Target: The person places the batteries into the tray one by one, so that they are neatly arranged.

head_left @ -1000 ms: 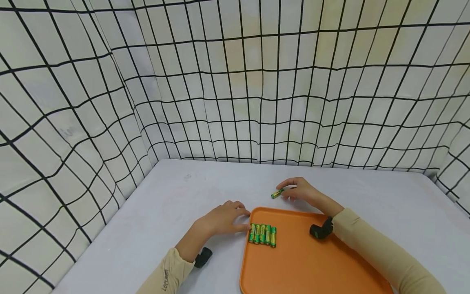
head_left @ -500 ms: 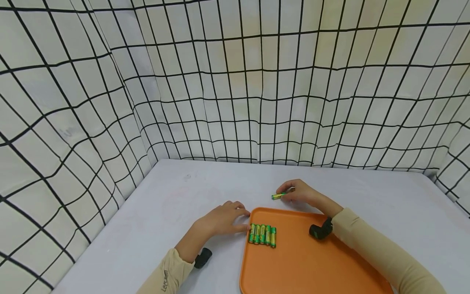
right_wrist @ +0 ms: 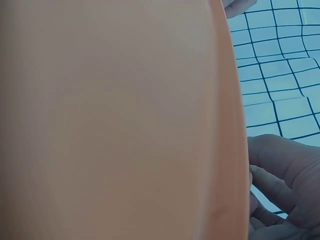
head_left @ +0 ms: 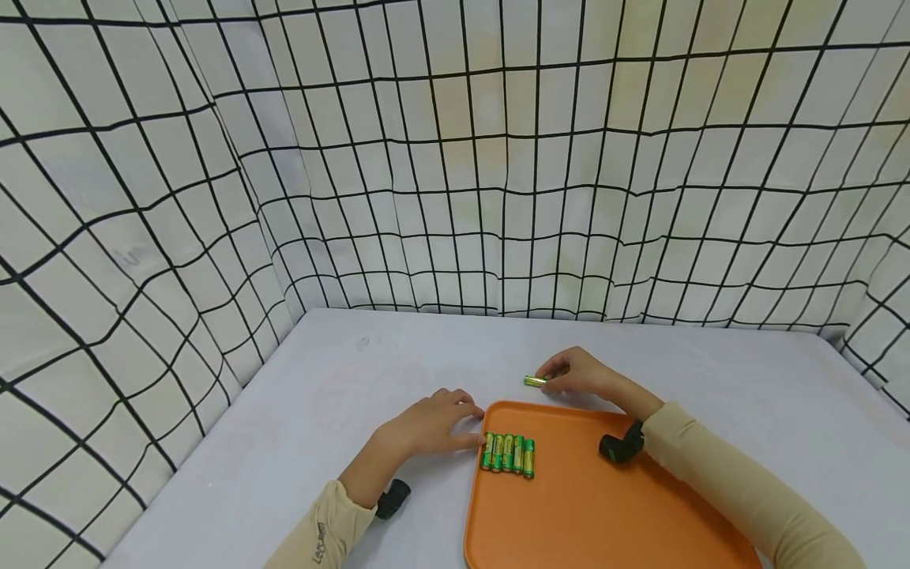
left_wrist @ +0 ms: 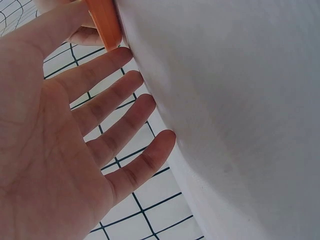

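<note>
My right hand [head_left: 583, 373] pinches a small green and yellow battery [head_left: 533, 381] over the white table, just beyond the far rim of the orange tray [head_left: 604, 514]. The battery's left end sticks out past the fingertips. In the right wrist view the tray's wall partly hides that hand [right_wrist: 295, 185] and all of the battery. Inside the tray's far left corner, several matching batteries [head_left: 508, 454] lie side by side in a row. My left hand [head_left: 430, 423] is at the tray's left edge, thumb at the rim. Its fingers [left_wrist: 110, 100] are spread and fairly straight in the left wrist view.
A white table [head_left: 398, 348] extends around the tray. White walls with black netting [head_left: 455, 197] rise behind it and on both sides. Black wrist cameras [head_left: 622, 446] sit at the cuffs, the right one above the tray.
The battery in my right hand has turned from slanting to nearly level across the view, and the right fingers have drawn closer together on it. My left hand and the row of batteries stay put.
</note>
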A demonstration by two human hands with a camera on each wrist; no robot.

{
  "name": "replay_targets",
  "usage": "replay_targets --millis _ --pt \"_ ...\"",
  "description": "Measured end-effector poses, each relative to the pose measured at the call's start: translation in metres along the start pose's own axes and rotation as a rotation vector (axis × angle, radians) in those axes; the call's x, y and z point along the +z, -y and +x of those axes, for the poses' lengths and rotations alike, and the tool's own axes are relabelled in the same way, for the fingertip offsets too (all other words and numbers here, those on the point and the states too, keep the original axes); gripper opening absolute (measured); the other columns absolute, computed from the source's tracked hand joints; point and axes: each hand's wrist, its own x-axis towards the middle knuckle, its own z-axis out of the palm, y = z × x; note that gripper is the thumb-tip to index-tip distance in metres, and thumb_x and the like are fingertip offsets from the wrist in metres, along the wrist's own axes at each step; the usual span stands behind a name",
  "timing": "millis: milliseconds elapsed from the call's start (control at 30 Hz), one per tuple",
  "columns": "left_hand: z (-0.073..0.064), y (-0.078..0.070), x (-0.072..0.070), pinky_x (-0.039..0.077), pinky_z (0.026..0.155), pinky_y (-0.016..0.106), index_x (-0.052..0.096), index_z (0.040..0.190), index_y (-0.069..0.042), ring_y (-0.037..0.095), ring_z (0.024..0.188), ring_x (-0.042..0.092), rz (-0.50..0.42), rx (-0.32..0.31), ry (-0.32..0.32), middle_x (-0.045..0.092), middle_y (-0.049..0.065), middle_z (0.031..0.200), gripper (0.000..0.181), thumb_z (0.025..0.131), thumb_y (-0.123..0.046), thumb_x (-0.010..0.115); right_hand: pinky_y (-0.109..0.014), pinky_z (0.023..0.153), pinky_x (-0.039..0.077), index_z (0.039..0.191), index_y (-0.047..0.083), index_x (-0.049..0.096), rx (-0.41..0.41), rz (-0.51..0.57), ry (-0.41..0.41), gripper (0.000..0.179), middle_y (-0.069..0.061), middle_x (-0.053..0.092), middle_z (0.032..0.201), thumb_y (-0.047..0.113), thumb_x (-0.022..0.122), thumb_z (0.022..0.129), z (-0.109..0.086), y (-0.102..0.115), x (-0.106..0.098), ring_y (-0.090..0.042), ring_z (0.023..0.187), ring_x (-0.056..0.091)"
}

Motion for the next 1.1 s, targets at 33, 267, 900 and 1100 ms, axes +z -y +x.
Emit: replay_targets --millis 33,267,900,1100 --pt "0.000 0.000 0.000 0.044 0.101 0.045 0.064 0.127 -0.015 0.023 0.117 0.051 -0.001 -0.001 0.000 0.056 0.003 0.129 0.046 0.092 -0.046 0.064 -0.025 0.061 0.046 0.103 -0.002 0.073 0.005 0.001 -0.006 0.022 -0.003 0.069 0.085 0.006 0.076 0.082 0.000 0.000 0.000 -0.013 0.071 0.053" --pt "0.001 -0.002 -0.001 0.044 0.099 0.046 0.065 0.126 -0.014 0.025 0.119 0.051 0.004 0.029 -0.002 0.057 0.005 0.129 0.044 0.093 -0.043 0.064 -0.025 0.065 0.048 0.101 -0.001 0.074 0.021 0.006 -0.028 0.021 -0.002 0.070 0.086 0.008 0.076 0.082 -0.001 -0.004 -0.001 -0.012 0.074 0.055" --pt "0.001 -0.001 0.000 0.044 0.100 0.047 0.064 0.127 -0.015 0.026 0.119 0.051 -0.006 0.008 0.005 0.056 0.006 0.130 0.045 0.093 -0.044 0.064 -0.024 0.065 0.048 0.110 -0.003 0.070 0.016 0.057 -0.087 0.028 -0.005 0.066 0.091 0.008 0.075 0.085 -0.010 0.002 -0.002 -0.015 0.077 0.053" --pt "0.000 -0.002 -0.002 0.044 0.100 0.047 0.064 0.127 -0.014 0.026 0.119 0.051 -0.015 0.005 0.008 0.056 0.006 0.131 0.045 0.093 -0.044 0.064 -0.024 0.066 0.050 0.107 -0.001 0.072 0.013 0.057 -0.082 0.024 -0.006 0.070 0.094 0.009 0.075 0.085 -0.018 0.007 -0.001 -0.014 0.079 0.056"
